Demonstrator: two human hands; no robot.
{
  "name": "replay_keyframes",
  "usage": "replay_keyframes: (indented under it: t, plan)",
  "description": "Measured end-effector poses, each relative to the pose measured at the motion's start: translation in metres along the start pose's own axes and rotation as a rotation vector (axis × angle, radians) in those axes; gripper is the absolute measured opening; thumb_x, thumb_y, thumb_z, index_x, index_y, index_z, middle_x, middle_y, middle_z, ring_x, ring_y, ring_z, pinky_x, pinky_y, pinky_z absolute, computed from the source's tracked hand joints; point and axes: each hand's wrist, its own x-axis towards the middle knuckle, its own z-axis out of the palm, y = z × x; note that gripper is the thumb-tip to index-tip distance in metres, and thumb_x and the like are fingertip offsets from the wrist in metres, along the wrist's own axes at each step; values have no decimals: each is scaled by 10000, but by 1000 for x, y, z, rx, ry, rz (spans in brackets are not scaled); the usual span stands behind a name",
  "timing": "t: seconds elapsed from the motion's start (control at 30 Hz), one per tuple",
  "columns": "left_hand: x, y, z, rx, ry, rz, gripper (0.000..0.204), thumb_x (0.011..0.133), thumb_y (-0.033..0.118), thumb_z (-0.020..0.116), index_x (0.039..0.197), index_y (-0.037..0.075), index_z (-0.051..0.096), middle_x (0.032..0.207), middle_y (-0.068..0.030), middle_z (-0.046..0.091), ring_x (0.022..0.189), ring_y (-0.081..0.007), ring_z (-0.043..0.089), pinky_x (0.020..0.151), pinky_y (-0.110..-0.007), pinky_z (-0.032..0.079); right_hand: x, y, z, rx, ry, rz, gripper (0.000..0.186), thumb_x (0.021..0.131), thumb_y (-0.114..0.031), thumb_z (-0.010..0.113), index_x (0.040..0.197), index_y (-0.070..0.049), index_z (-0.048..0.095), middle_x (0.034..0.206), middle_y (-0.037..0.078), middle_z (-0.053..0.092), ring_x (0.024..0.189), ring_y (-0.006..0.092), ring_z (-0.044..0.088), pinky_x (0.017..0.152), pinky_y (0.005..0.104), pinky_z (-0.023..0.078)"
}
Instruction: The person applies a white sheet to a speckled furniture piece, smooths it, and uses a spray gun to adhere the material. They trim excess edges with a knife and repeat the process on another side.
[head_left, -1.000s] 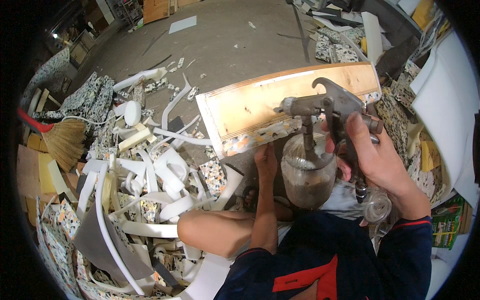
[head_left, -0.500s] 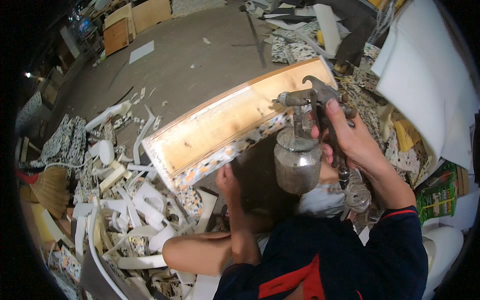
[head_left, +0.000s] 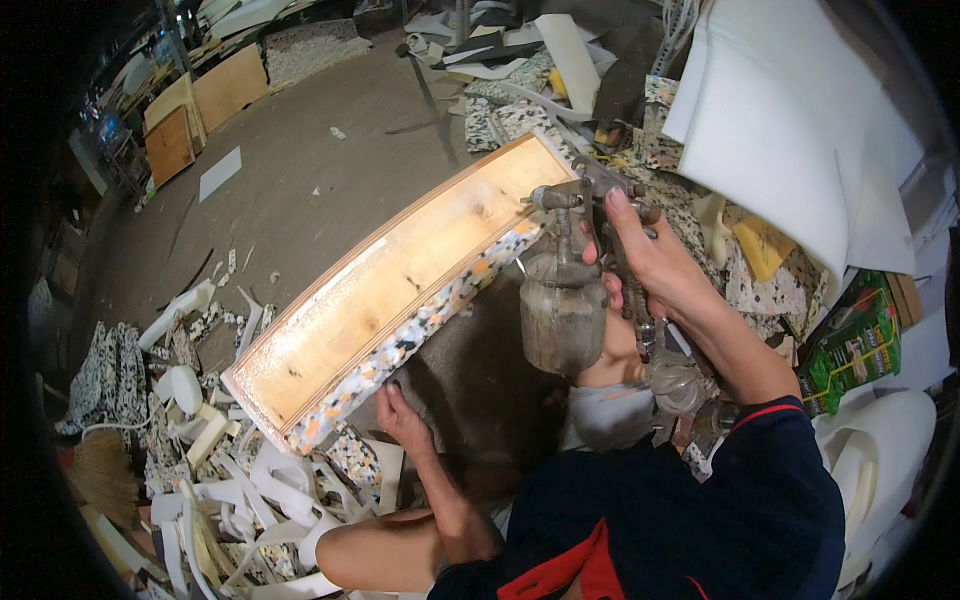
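Right grip point(head_left: 642, 258) curled, left grip point(head_left: 405, 416) lower, both forearms point(head_left: 745, 338) bare

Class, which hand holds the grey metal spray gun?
The right hand, wrapped around the spray gun; the left hand is at the speckled foam edge of the long tan wooden panel.

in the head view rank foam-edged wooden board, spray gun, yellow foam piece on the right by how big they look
Largest to smallest:
foam-edged wooden board
spray gun
yellow foam piece
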Motion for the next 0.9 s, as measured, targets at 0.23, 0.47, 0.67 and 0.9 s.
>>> replay_keyframes:
  t: [0.23, 0.47, 0.67, 0.9]
  plan:
    - [1, 2, 8, -126, 61, 184, 308, 1044, 166, 504, 1105, -123, 590, 977, -59, 595, 906, -117, 522, 848, -260, 460, 15, 4, -21, 55, 61, -13, 589, 998, -604, 423, 1020, -26, 539, 763, 37, 565, 474, 91, 450, 402, 251, 419]
    - [11, -5, 0, -108, -4, 102, 414, 1052, 181, 486, 1325, -130, 499, 1314, -172, 549, 1171, -196, 522, 1042, -350, 457, 32, 5, -37, 203, 173, 50, 625, 970, -644, 442, 1007, -29, 545, 747, 39, 573, 466, 100, 467, 388, 265, 428]
    - [10, -18, 0, -225, -66, 196, 455, 1054, 196, 477, 1399, -99, 443, 1367, -194, 522, 1220, -245, 521, 1065, -403, 443, 33, 26, -60, 325, 203, 60, 668, 950, -670, 452, 1016, -13, 555, 723, 53, 590, 441, 108, 477, 382, 277, 444]
    - [9, -25, 5, -171, 41, 144, 480, 1055, 194, 462, 1446, -76, 387, 1423, -213, 493, 1292, -272, 497, 1097, -444, 397, 16, 57, -82, 398, 198, 135, 708, 931, -710, 442, 1038, -22, 568, 754, 70, 612, 443, 105, 471, 384, 284, 431]
